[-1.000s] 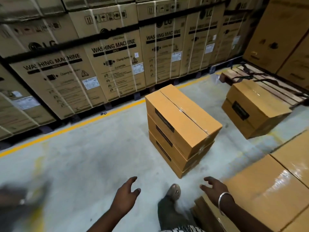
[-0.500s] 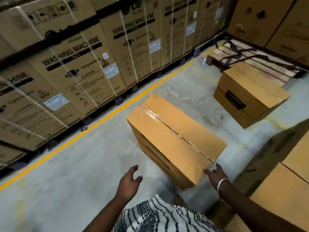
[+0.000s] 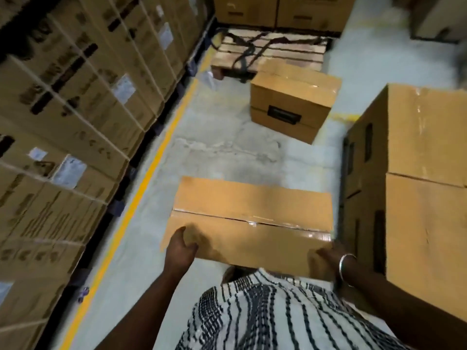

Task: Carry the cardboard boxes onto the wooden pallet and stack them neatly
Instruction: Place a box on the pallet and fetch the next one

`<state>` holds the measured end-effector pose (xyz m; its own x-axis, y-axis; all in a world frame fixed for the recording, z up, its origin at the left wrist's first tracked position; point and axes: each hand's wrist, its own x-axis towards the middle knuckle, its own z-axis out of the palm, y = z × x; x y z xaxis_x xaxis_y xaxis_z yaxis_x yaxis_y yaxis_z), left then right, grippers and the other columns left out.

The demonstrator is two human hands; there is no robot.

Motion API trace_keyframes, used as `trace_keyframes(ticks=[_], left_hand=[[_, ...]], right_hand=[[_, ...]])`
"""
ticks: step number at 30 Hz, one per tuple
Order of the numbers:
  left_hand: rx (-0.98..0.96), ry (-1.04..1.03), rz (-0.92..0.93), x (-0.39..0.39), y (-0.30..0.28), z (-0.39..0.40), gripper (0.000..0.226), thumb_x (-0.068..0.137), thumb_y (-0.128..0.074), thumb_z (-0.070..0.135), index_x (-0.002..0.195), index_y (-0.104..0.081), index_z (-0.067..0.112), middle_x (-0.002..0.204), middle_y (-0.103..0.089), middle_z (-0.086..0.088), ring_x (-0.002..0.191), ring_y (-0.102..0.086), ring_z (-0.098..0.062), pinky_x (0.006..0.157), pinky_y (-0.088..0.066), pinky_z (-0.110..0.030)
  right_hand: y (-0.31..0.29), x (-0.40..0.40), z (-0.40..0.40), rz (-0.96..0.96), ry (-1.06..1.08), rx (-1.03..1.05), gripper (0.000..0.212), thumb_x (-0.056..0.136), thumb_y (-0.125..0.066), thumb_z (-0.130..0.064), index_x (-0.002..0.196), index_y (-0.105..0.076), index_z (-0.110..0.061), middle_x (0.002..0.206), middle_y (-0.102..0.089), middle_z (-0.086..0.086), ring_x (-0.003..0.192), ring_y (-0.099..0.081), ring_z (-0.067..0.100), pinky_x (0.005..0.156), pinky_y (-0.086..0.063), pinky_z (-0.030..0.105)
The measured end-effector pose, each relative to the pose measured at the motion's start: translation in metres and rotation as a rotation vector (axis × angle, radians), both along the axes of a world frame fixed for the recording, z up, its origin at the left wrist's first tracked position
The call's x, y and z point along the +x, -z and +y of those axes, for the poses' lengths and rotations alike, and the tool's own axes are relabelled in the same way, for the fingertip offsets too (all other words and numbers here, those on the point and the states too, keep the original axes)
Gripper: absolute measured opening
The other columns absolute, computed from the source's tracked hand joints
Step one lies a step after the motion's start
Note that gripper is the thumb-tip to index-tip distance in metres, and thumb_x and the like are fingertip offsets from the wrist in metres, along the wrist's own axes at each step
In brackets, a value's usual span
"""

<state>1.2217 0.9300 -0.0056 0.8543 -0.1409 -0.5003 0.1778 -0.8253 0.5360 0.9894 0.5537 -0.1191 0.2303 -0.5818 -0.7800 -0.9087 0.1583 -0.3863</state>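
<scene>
A taped brown cardboard box (image 3: 252, 213) lies flat just in front of me, seen from above. My left hand (image 3: 180, 248) grips its near left corner. At the near right corner, my right hand (image 3: 328, 256), with a metal bangle on the wrist, clasps the box's edge. The boxes under it are hidden. Farther ahead, a stack of two cardboard boxes (image 3: 293, 102) rests at the front edge of the wooden pallet (image 3: 273, 50), which has dark straps lying across its slats.
Tall washing-machine cartons (image 3: 75, 109) line the left, behind a yellow floor line (image 3: 151, 170). More brown boxes (image 3: 409, 173) are stacked close on my right. Large cartons (image 3: 278, 11) stand behind the pallet. Bare concrete floor (image 3: 227, 152) lies between me and the pallet.
I have stepped up and turned toward the pallet. Both hands, open in the air before, now grip the near corners of the top box.
</scene>
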Motion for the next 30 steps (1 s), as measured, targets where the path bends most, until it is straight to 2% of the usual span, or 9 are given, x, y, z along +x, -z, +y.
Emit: trace_keyframes(ticks=[4, 8, 10, 14, 16, 18, 23, 26, 30], left_hand=[[0.046, 0.027, 0.076, 0.062, 0.054, 0.031, 0.054, 0.05, -0.071, 0.023, 0.099, -0.053, 0.009, 0.098, -0.063, -0.014, 0.086, -0.063, -0.034, 0.066, -0.055, -0.044], [-0.072, -0.059, 0.297, 0.095, 0.057, 0.043, 0.047, 0.042, -0.072, 0.004, 0.083, -0.054, -0.007, 0.081, -0.06, -0.026, 0.072, -0.063, -0.036, 0.055, -0.056, -0.042], [-0.102, -0.149, 0.299, 0.102, 0.044, 0.047, 0.04, 0.052, -0.079, 0.005, 0.086, -0.058, 0.005, 0.087, -0.063, -0.017, 0.078, -0.064, -0.033, 0.065, -0.058, -0.043], [-0.124, -0.238, 0.382, 0.122, 0.046, 0.061, 0.045, 0.056, -0.082, 0.015, 0.099, -0.067, 0.011, 0.1, -0.066, -0.016, 0.087, -0.066, -0.035, 0.061, -0.058, -0.04], [-0.111, -0.172, 0.379, 0.133, 0.059, 0.061, 0.055, 0.044, -0.079, 0.02, 0.098, -0.067, 0.012, 0.103, -0.066, -0.016, 0.09, -0.066, -0.038, 0.066, -0.06, -0.049], [-0.14, -0.104, 0.338, 0.138, 0.063, 0.048, 0.042, 0.055, -0.072, 0.02, 0.096, -0.066, 0.013, 0.103, -0.065, -0.016, 0.091, -0.063, -0.039, 0.067, -0.058, -0.048], [-0.308, -0.028, 0.23, 0.12, -0.01, -0.021, 0.021, 0.074, -0.069, 0.014, 0.094, -0.065, 0.015, 0.097, -0.066, -0.012, 0.089, -0.061, -0.036, 0.071, -0.051, -0.042], [-0.421, 0.066, 0.19, 0.11, -0.03, -0.061, 0.017, 0.074, -0.071, 0.017, 0.09, -0.065, 0.016, 0.099, -0.067, -0.012, 0.091, -0.061, -0.036, 0.076, -0.052, -0.049], [-0.475, 0.243, 0.153, 0.086, -0.058, -0.129, 0.025, 0.068, -0.071, 0.03, 0.091, -0.065, 0.024, 0.103, -0.065, -0.011, 0.093, -0.061, -0.036, 0.074, -0.053, -0.05]], right_hand=[[-0.066, 0.026, 0.041, 0.024, 0.14, 0.017, 0.044, 0.081, -0.077, -0.011, 0.115, -0.059, 0.008, 0.121, -0.06, 0.014, 0.108, -0.058, 0.031, 0.095, -0.048, 0.036], [-0.08, 0.027, 0.066, 0.037, 0.257, 0.052, 0.028, 0.084, -0.074, -0.009, 0.104, -0.064, 0.008, 0.133, -0.055, 0.024, 0.119, -0.055, 0.038, 0.1, -0.046, 0.041], [-0.081, 0.017, 0.078, 0.05, 0.316, 0.047, 0.036, 0.08, -0.078, -0.011, 0.109, -0.062, 0.005, 0.125, -0.059, 0.02, 0.111, -0.057, 0.035, 0.096, -0.048, 0.042], [-0.089, 0.0, 0.101, -0.018, 0.374, -0.031, 0.067, 0.066, -0.086, -0.012, 0.125, -0.058, 0.0, 0.122, -0.063, 0.018, 0.105, -0.059, 0.033, 0.096, -0.05, 0.045], [-0.101, -0.01, 0.108, -0.051, 0.379, -0.083, 0.073, 0.062, -0.088, -0.011, 0.126, -0.053, -0.005, 0.12, -0.062, 0.011, 0.104, -0.058, 0.03, 0.096, -0.047, 0.039], [-0.127, -0.016, 0.114, -0.086, 0.431, -0.128, 0.078, 0.065, -0.088, -0.007, 0.131, -0.046, -0.007, 0.119, -0.058, 0.01, 0.106, -0.054, 0.029, 0.093, -0.043, 0.034], [-0.172, -0.057, 0.117, -0.149, 0.558, -0.291, 0.088, 0.069, -0.087, -0.019, 0.139, -0.036, -0.01, 0.128, -0.054, 0.015, 0.112, -0.053, 0.033, 0.093, -0.045, 0.038], [-0.191, -0.094, 0.123, -0.15, 0.692, -0.325, 0.084, 0.071, -0.087, -0.026, 0.135, -0.035, -0.013, 0.118, -0.053, 0.011, 0.104, -0.054, 0.031, 0.086, -0.048, 0.039], [-0.207, -0.149, 0.132, -0.193, 0.885, -0.356, 0.093, 0.058, -0.09, -0.037, 0.133, -0.038, -0.02, 0.124, -0.056, 0.01, 0.106, -0.058, 0.034, 0.093, -0.051, 0.049]])
